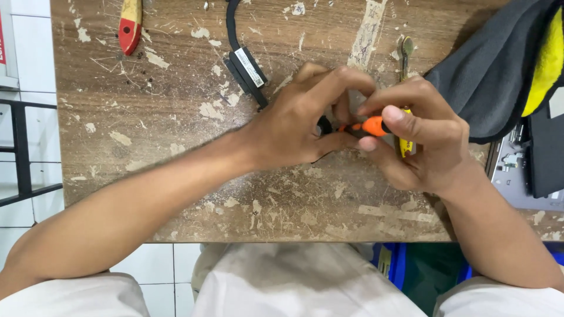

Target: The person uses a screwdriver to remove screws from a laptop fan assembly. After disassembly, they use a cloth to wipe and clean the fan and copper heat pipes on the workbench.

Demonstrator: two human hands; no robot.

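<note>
Hands are meeting near the middle of the worn wooden table (176, 117). Right hand (420, 138) is gripping an orange-and-black screwdriver (367, 126) between thumb and fingers, tip pointing left. Left hand (305, 120) is curling around a small dark part (324, 125), probably pinched, though fingers are hiding it. A black cable with a flat connector (247, 67) is lying toward the far edge, a red-tipped tool (130, 26) at the far left corner, a grey cloth (493, 70) at the right edge.
</note>
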